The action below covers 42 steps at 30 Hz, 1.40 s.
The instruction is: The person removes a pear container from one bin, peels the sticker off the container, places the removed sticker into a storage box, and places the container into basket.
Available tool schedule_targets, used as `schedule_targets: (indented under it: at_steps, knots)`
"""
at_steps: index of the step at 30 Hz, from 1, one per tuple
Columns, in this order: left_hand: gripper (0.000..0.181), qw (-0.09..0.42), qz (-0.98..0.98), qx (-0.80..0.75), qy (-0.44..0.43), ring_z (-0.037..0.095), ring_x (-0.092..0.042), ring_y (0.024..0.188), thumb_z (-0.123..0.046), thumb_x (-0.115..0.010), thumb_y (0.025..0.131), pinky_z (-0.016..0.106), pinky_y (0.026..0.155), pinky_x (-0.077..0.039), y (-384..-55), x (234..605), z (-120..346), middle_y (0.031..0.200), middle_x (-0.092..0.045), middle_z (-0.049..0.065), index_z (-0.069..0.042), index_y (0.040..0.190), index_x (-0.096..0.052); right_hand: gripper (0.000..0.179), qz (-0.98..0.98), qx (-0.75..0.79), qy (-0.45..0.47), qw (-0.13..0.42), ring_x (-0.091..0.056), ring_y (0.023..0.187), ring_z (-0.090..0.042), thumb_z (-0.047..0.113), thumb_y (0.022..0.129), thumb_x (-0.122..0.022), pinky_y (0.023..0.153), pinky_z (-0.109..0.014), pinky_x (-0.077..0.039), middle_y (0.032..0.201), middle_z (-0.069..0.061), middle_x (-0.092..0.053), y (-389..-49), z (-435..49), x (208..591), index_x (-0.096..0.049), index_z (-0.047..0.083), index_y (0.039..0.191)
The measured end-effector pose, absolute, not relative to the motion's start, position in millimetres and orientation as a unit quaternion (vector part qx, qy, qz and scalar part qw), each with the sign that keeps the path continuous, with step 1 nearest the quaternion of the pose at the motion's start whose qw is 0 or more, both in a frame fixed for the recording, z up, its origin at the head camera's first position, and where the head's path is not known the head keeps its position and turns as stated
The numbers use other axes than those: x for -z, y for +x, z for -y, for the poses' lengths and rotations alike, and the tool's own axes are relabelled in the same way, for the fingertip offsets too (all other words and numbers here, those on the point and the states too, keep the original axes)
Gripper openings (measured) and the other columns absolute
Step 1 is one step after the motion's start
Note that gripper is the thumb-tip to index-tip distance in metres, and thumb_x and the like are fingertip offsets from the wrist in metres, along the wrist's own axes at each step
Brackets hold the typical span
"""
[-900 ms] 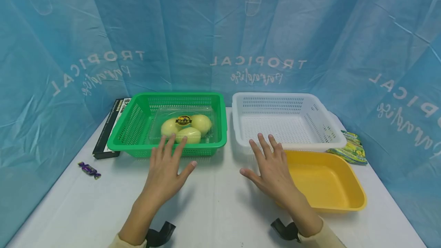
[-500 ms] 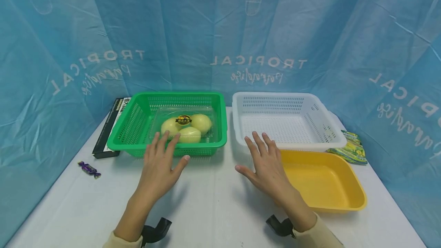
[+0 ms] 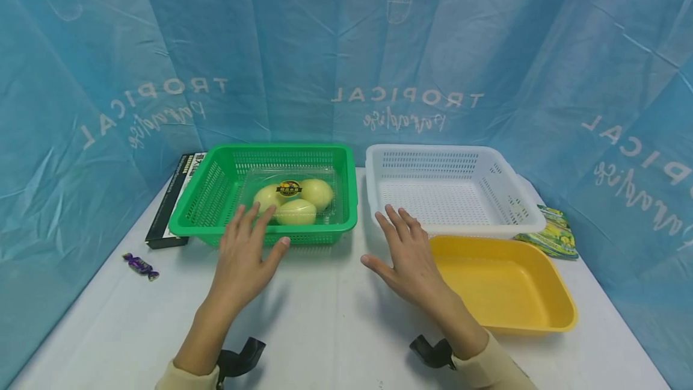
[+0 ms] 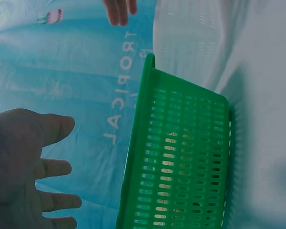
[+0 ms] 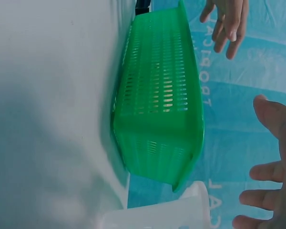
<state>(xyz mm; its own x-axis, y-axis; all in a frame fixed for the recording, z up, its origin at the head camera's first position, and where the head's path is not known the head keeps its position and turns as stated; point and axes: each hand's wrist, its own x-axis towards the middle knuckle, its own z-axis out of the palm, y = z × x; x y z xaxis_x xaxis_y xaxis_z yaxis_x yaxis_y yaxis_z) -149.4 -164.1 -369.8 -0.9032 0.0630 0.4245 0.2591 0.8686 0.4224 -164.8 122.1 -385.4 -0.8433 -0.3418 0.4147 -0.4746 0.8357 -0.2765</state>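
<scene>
**Nothing lifted: box (image 3: 291,197) sits in green basket (image 3: 319,235)**

The clear box holds three pale fruits (image 3: 296,212). The left hand (image 3: 242,260) hovers by the basket's near rim; the right hand (image 3: 407,260) hovers near the white basket (image 3: 433,197) and yellow tray (image 3: 503,290), whose floors show. Both hands' fingers are slightly apart, clamped on nothing. I judge no handling step done or under way.

The white desk (image 3: 335,342) is enclosed on three sides by a blue printed curtain (image 3: 303,47), as in a makeshift booth.
</scene>
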Motion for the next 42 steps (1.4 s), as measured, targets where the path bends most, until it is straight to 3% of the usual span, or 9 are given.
schedule_targets:
  at_steps: [5,24,42]
  knots:
    - [0.06,0.201,0.943,0.251,-0.083,0.046,-0.018,0.141,-0.036,-0.057,0.092,0.073,0.101,-0.021,-154,368,167,0.15,-0.031,0.022,-0.011,0.143,-0.038,0.078,0.937,-0.212,0.223,0.167,-0.024,0.142,-0.033,0.05,0.085,-0.062,0.107,-0.063,-0.028,0.155,-0.009,-0.028,-167,-118,385,-0.031,0.013,0.147]
    - [0.056,0.192,0.931,0.3,-0.077,0.048,-0.021,0.139,-0.029,-0.055,0.094,0.074,0.102,-0.018,-172,364,186,0.147,-0.033,0.026,-0.008,0.143,-0.038,0.074,0.912,-0.298,0.244,0.141,-0.03,0.138,-0.03,0.045,0.089,-0.06,0.108,-0.054,-0.036,0.155,-0.009,-0.027,-180,-101,384,-0.03,0.012,0.148]
    - [0.055,0.174,0.924,0.333,-0.077,0.048,-0.025,0.135,-0.027,-0.053,0.095,0.07,0.104,-0.022,-188,362,200,0.145,-0.034,0.027,-0.007,0.143,-0.036,0.075,0.893,-0.377,0.227,0.098,-0.024,0.143,-0.028,0.045,0.091,-0.057,0.115,-0.054,-0.025,0.158,-0.004,-0.021,-197,-82,381,-0.025,0.012,0.149]
